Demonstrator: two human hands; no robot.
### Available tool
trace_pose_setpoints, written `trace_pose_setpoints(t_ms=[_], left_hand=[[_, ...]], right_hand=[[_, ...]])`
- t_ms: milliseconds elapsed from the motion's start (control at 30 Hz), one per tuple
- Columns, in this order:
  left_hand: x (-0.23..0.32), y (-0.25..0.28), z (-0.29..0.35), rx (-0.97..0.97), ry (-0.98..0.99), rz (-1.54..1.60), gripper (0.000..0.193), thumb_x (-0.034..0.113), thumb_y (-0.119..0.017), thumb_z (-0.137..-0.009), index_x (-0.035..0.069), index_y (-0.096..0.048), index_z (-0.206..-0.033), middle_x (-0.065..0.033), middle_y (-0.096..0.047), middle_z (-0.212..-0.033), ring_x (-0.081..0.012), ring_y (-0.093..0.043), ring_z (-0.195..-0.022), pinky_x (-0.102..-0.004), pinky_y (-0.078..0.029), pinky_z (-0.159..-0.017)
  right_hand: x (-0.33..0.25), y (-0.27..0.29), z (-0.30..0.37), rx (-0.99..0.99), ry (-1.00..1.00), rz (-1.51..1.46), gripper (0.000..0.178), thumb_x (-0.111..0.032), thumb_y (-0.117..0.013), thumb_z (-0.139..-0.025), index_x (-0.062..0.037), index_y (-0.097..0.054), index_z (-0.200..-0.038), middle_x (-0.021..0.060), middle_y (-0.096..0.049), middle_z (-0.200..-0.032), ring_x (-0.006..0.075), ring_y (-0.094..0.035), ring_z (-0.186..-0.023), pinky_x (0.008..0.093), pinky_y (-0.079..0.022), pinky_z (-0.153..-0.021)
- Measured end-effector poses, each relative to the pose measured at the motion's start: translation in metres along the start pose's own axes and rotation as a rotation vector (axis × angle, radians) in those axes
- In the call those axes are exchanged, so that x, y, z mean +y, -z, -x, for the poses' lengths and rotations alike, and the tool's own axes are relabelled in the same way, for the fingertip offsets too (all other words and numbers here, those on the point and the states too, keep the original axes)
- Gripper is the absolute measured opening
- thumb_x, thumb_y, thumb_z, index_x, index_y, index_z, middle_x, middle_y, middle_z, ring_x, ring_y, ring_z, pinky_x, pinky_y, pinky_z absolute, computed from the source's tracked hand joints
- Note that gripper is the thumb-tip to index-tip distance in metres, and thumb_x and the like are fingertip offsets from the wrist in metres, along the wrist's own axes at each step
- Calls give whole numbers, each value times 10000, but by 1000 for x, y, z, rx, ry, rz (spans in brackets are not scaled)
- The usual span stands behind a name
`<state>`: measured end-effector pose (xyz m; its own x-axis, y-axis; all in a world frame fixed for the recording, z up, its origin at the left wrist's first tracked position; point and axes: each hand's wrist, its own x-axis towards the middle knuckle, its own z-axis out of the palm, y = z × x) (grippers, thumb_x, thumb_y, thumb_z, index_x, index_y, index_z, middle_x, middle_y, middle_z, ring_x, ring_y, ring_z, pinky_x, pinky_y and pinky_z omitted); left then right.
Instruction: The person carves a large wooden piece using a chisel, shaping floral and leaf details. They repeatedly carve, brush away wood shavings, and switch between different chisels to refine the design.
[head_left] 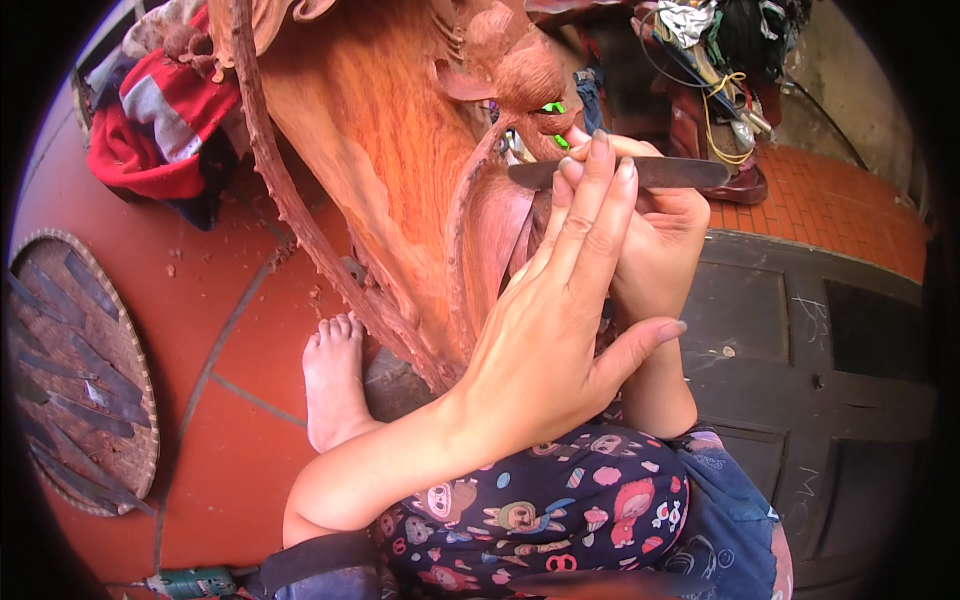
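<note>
A dark, flat strip with a rounded end (690, 173) lies crosswise in front of the carved wooden piece, its left end overlapping the carving. My right hand (662, 240) is closed round the strip from behind, its fingers partly hidden by my left hand. Across the front, my left hand (535, 315) stretches its fingers upward with the fingertips against the strip, thumb held apart. The reddish-brown wood carving (370, 130) leans close by, with a rounded knobbly part (530, 75) just above the strip.
A round woven tray (150, 400) with several dark strips sits at the far left. A red and grey cloth (165, 115) is heaped behind it. To the right lies a dark panelled door (745, 310). A green tool (195, 582) shows at the lower edge, near my bare foot (335, 380).
</note>
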<state>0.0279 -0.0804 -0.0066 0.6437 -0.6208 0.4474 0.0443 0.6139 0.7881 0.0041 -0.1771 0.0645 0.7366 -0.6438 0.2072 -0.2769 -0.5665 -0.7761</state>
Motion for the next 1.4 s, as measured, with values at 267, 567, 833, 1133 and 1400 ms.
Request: trace_pose_setpoints(t_ms=[267,567,833,1133,1400], left_hand=[[4,0,-1,-10,19,-1,1072,213,-809,-823,-35,-120,-1607,-331,-60,-1657,-537,-125,-1515,-523,-308,-1189],[0,1,-5,17,-30,-26,1117,201,-843,-785,-53,-121,-1598,-354,-73,-1645,-545,-179,-1499,-517,-313,-1187],[3,1,-2,-2,11,6,1142,207,-849,-783,-44,-96,-1605,-353,-58,-1647,-554,-204,-1488,-525,-344,-1165],[8,5,-3,-34,26,-65,1107,184,-831,-806,-74,-98,-1594,-356,-63,-1647,-512,-201,-1507,-492,-324,-1179],[38,46,16,-92,90,-1065,559,333,-780,-858,-24,-663,-1272,-143,-622,-1301,-385,-521,-1340,-423,-356,-1013]], right_hand=[[-3,-2,1,15,16,24,207,64,-659,-930,60,-714,-1129,112,-759,-972,159,-721,-910,295,-586,-865],[1,0,-1,31,41,101,156,36,-678,-925,42,-734,-1070,70,-757,-953,111,-685,-886,282,-552,-831],[0,5,-1,7,60,194,155,51,-673,-915,53,-743,-1054,84,-760,-971,119,-685,-901,278,-551,-810],[8,-2,0,80,153,248,171,35,-702,-886,51,-747,-1050,110,-768,-978,167,-721,-865,305,-572,-790],[-29,42,11,202,308,-106,189,108,-723,-845,58,-711,-1027,175,-741,-1024,214,-703,-1017,305,-551,-881]])
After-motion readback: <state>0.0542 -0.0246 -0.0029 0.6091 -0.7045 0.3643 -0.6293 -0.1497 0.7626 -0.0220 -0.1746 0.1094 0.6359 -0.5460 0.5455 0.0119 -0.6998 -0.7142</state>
